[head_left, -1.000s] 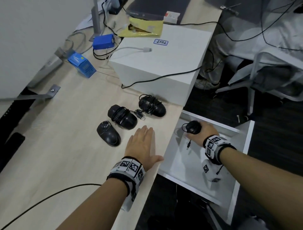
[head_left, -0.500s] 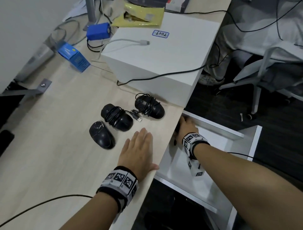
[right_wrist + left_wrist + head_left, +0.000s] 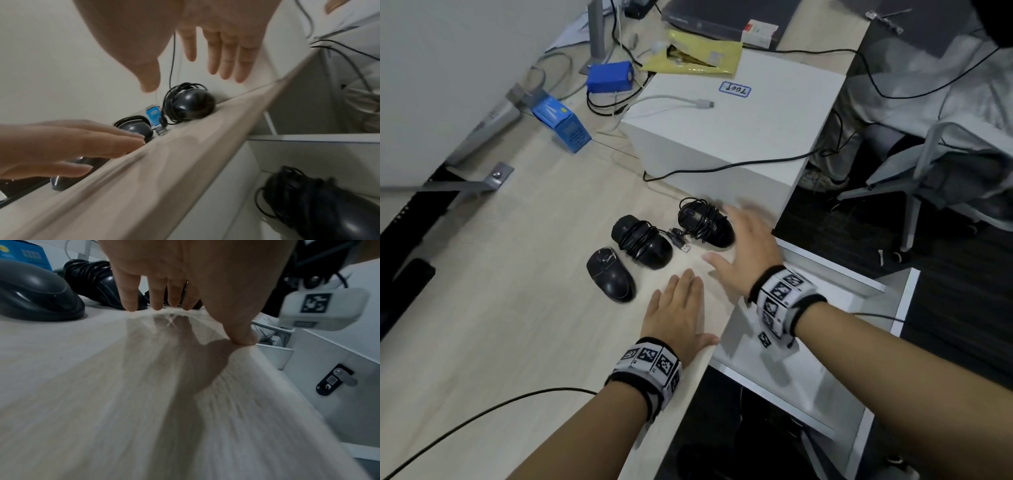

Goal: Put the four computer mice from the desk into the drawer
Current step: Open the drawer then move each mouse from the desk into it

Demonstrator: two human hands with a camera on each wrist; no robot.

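Black, glossy mice: three on the desk (image 3: 482,308), two cord-wrapped (image 3: 642,241) (image 3: 705,222), one bare (image 3: 611,274); a fourth (image 3: 329,203) sits in the drawer (image 3: 808,387). Right hand (image 3: 748,260) spread, empty, beside the rightmost one; left hand (image 3: 676,310) flat on the desk.

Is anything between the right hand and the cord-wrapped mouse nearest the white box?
Nothing visible. The right hand is open with fingers spread, just beside the mouse, with only bare desk between them. The left hand lies flat nearer the desk edge, clear of that path.
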